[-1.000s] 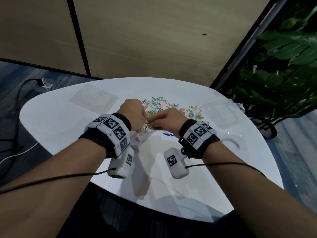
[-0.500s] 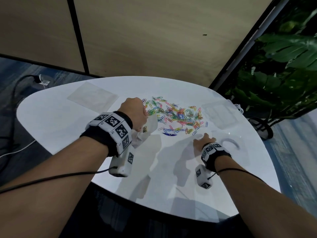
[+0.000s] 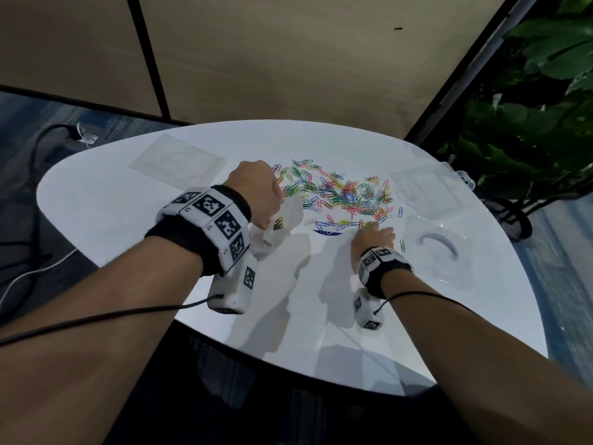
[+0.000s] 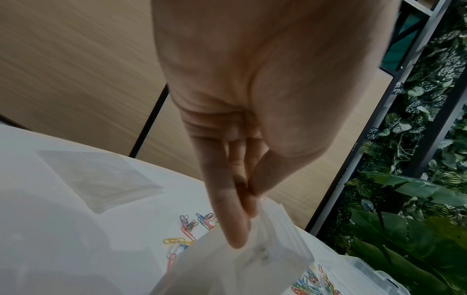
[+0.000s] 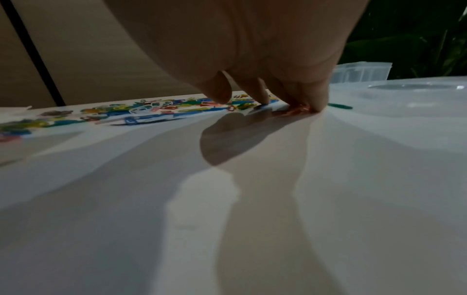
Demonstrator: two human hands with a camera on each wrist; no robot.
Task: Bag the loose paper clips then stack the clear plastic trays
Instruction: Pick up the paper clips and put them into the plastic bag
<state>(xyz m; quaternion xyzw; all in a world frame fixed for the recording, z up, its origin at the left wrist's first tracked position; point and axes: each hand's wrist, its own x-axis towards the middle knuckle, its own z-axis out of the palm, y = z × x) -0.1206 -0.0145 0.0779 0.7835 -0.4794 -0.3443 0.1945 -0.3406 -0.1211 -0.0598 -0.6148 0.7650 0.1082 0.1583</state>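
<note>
A pile of coloured paper clips (image 3: pixel 340 197) lies on the white table (image 3: pixel 128 220). My left hand (image 3: pixel 256 194) holds a clear plastic bag (image 3: pixel 282 226) just above the table, left of the pile. The left wrist view shows the thumb and fingers (image 4: pixel 237 229) pinching the bag (image 4: pixel 240 263) at its top edge. My right hand (image 3: pixel 372 229) is down at the near edge of the pile. Its thumb and a finger pinch a red paper clip (image 5: pixel 299 109) against the table. One clear tray (image 3: pixel 426 191) sits right of the pile, another (image 3: pixel 436 248) nearer.
A flat clear plastic packet (image 3: pixel 176 162) lies at the table's far left. Plants (image 3: pixel 529 123) stand beyond the right edge, and a wood-panel wall rises behind. Cables (image 3: pixel 32 252) run on the floor at left. A single green clip (image 3: pixel 402 245) lies by the near tray.
My right hand left the bag's mouth and moved right and down to the near edge of the clip pile. My left hand kept hold of the bag.
</note>
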